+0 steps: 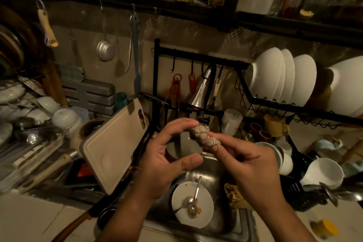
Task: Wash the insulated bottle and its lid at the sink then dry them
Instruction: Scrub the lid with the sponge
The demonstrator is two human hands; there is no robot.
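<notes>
Over the sink (212, 171), my left hand (163, 165) curls in a C shape, fingers above and thumb below, round a grey circular thing (180, 147) seen end-on. It looks like the mouth of the insulated bottle; its body is hidden. My right hand (255, 173) pinches a pale, lumpy sponge (204, 135) between thumb and fingertips, right at that grey opening. My left index fingertip is next to the sponge's far end. I cannot make out the lid.
The faucet (200, 92) hangs just behind my hands. A dirty white plate (202, 214) with a spoon lies in the sink. A cutting board (114, 143) leans at the left. White bowls (280, 76) fill the rack and cups (324, 171) crowd the right counter.
</notes>
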